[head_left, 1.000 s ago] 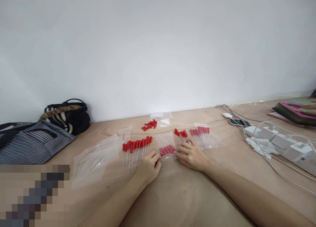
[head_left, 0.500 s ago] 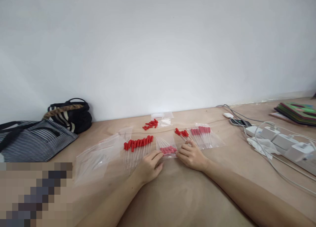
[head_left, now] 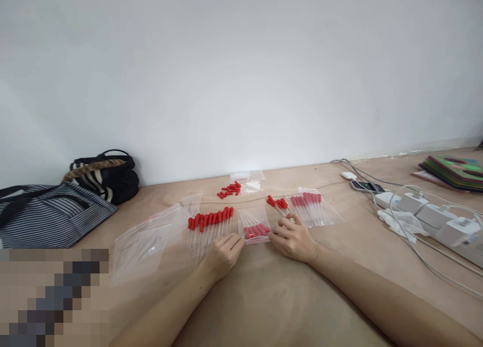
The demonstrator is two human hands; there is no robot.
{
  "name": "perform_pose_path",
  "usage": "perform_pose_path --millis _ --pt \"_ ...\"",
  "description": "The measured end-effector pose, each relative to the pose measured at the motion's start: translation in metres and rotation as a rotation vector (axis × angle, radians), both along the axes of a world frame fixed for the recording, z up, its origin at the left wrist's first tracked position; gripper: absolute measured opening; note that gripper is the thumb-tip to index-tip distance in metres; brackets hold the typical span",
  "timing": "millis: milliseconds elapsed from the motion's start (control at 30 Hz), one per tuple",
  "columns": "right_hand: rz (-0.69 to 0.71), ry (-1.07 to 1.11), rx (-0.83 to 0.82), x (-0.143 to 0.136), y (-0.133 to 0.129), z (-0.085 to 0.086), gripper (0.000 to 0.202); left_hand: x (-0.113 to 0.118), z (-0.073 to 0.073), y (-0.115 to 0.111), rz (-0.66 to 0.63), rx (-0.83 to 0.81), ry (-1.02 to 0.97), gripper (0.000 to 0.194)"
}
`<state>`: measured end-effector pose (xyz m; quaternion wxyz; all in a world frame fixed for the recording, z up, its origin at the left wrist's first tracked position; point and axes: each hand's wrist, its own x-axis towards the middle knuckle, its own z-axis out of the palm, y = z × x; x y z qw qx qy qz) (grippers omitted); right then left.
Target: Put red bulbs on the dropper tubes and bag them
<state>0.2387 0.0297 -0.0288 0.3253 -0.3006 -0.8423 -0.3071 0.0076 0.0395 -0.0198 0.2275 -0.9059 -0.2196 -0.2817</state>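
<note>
A small clear zip bag (head_left: 255, 225) with several red-capped droppers inside lies flat on the wooden table (head_left: 279, 296). My left hand (head_left: 222, 254) pinches its near left edge and my right hand (head_left: 292, 240) presses its near right edge. To the left lies a loose row of red-capped glass droppers (head_left: 209, 225). Right of the bag are a few more droppers (head_left: 277, 204) and a second filled bag (head_left: 311, 207). Loose red caps (head_left: 229, 190) sit further back.
Empty clear bags (head_left: 151, 241) lie at the left, with a striped bag (head_left: 49, 213) and a black handbag (head_left: 105, 178) beyond. At the right are power strips with white chargers and cables (head_left: 430, 216), a phone (head_left: 364, 187), and stacked coloured sheets (head_left: 453, 171).
My left hand has slid slightly left along the bag's near edge. The right hand stays on the bag's right edge. The view shifted a little.
</note>
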Motion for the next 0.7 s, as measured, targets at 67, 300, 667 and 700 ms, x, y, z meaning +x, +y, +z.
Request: perform_pose_path --millis 67,300,667,700 --pt "-0.025 0.03 0.012 -0.003 -0.001 0.001 0.017 0.0 -0.001 0.0 0.001 -0.006 -0.014 0.028" --pt "0.035 0.042 0.041 -0.013 -0.001 -0.002 0.025 0.004 0.002 -0.001 -0.005 -0.014 -0.057 0.023" --pt "0.021 0.092 0.003 -0.025 -0.005 0.001 0.018 0.014 0.01 -0.002 -0.113 0.041 -0.058 0.024" --pt "0.033 0.096 0.007 -0.028 -0.005 0.001 0.019 0.015 0.011 -0.003 -0.125 0.046 -0.06 0.024"
